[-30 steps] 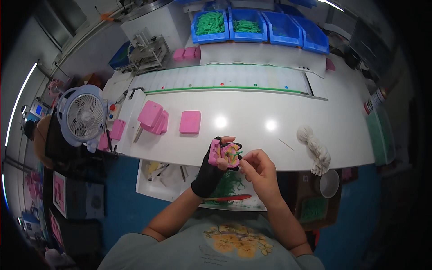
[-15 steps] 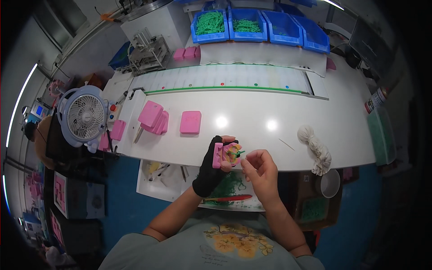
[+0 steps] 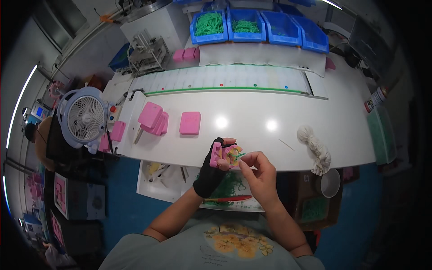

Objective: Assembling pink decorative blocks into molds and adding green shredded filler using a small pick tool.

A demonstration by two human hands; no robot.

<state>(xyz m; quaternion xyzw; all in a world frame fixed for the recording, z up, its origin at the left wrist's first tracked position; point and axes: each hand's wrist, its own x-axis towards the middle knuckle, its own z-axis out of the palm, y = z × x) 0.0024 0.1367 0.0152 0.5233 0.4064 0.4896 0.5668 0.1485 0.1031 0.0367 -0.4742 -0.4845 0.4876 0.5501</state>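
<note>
My left hand, in a black fingerless glove, grips a pink mould just above the front edge of the white table. The mould's opened side shows a yellowish lining, and a thin green branched piece sticks out of it to the right. Bare and pinched, my right hand has thumb and index finger together at the outer end of that green piece. The exact contact at the fingertips is too small to see clearly.
Pink blocks are stacked at left, beside a single pink block. A thin stick and a white cloth bundle lie at right. Below is an open drawer with a red-handled tool. Blue bins stand behind.
My left hand has tipped the mould slightly and shifted it a little to the left. My right fingertips have moved slightly up and left, closer to the green piece's end.
</note>
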